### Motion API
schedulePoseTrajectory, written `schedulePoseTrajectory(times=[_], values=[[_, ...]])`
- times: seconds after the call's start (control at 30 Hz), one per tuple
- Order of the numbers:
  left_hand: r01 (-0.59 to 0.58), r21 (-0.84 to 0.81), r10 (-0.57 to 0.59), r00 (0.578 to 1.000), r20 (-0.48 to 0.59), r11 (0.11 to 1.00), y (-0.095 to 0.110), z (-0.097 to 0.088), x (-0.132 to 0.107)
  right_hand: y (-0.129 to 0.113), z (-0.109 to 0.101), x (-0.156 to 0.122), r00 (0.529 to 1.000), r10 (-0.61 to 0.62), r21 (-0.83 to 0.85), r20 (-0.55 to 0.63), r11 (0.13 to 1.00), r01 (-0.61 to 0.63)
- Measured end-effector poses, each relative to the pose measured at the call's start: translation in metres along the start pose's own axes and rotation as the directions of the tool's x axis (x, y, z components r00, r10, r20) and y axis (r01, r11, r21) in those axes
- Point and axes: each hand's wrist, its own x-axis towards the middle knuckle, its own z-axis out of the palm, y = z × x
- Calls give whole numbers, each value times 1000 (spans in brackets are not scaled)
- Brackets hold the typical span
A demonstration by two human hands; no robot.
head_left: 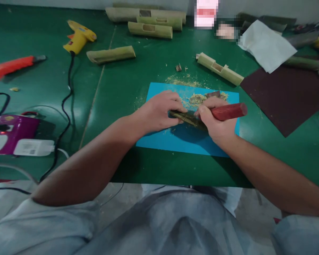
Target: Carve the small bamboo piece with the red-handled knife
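Observation:
On a blue sheet point(159, 141) in front of me lies a dark piece of bamboo point(190, 119). My left hand point(164, 109) grips its left end, fingers closed around it. My right hand point(218, 120) is closed on a tool with a red handle point(230, 111); the handle sticks out to the right above the hand. The tool's working end is mostly hidden by the fingers, near the bamboo's surface. Pale shavings point(198, 99) and a dark brown chip point(213, 94) lie just behind the hands.
A yellow glue gun point(79, 37), an orange-handled knife point(16, 66) and a purple power box point(13, 134) with cables sit at left. Cut bamboo tubes point(150, 30) stand along the back. To the right are a notched bamboo piece point(220, 68), brown sheet point(287, 99) and white paper point(267, 46).

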Motion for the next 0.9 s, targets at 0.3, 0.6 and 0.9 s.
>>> schedulePoseTrajectory(times=[0.3,0.6,0.9], values=[[3,-31,-3,1000,7,1000,-1,-1,2,-2,2,2,999,51,71,-18,996,-50],[-4,-24,4,1000,8,1000,0,-2,1,-4,1,4,999,27,81,45,996,-31],[-3,-10,3,1000,5,1000,2,-3,0,2,3,2,999,27,-38,34,999,-26]])
